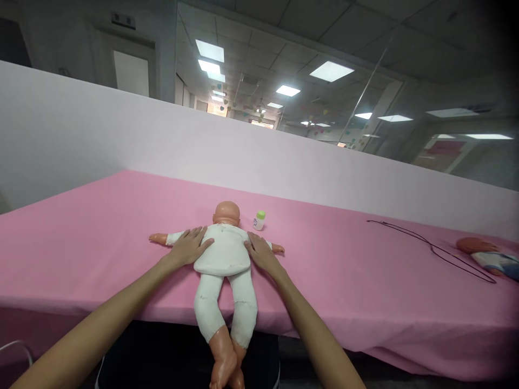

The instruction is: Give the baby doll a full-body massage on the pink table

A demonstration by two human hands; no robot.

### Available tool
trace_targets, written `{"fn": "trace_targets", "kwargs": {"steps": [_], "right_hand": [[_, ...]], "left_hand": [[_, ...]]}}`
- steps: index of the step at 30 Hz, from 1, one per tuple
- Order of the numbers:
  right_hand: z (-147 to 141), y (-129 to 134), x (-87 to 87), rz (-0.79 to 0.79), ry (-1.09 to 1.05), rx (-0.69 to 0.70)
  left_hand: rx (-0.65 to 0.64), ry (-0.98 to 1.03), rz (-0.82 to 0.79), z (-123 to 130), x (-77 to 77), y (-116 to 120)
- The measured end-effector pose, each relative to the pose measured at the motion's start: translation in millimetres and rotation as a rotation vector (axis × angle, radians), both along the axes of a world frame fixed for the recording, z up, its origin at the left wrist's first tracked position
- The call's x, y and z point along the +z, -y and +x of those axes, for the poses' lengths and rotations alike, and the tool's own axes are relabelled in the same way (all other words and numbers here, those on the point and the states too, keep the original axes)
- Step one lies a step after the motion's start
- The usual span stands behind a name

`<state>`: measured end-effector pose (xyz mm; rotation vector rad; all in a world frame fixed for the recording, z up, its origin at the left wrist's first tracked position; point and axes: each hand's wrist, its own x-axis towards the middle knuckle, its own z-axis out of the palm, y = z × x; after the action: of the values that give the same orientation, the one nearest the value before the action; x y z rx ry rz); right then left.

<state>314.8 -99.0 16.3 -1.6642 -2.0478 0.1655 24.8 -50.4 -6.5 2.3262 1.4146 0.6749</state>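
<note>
A baby doll in a white cloth body lies face down on the pink-covered table, its head away from me and its arms spread. Its lower legs hang over the near edge, feet crossed. My left hand rests flat over the doll's left-side arm and shoulder, fingers stretched out. On the other side, my right hand lies flat on the right-side arm close to the shoulder, fingers extended. Just beyond it stands a small white bottle with a green cap. The doll's face is hidden.
A thin black cord lies looped on the right of the table. Near the right edge of view is a second doll in white and blue clothing. A white low wall runs behind the table, with glass above it.
</note>
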Motion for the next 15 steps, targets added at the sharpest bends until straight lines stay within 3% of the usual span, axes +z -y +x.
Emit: {"fn": "trace_targets", "kwargs": {"steps": [4, 7, 9, 10, 12, 15], "right_hand": [[22.0, 4.1, 1.4, 0.008, 0.066, -0.099], [32.7, -5.4, 21.6, 0.099, 0.027, -0.196], [39.2, -18.9, 38.7, 0.166, 0.026, -0.244], [42.2, -26.8, 46.8, 0.186, 0.027, -0.258], [47.1, -43.2, 59.8, 0.202, 0.034, -0.257], [51.0, -63.9, 67.5, 0.194, 0.067, -0.195]], "left_hand": [[0.049, -0.083, 0.089, -1.5, 9.0, -0.1], [0.048, 0.022, 0.202, 17.0, 34.6, 3.4], [-0.064, 0.223, 0.182, 41.8, 57.2, 2.1], [-0.15, 0.368, 0.113, 57.4, 68.1, -1.1], [-0.255, 0.693, -0.179, 92.0, 85.5, -13.2], [-0.222, 1.094, -0.655, 140.2, 93.4, -39.7]]}}
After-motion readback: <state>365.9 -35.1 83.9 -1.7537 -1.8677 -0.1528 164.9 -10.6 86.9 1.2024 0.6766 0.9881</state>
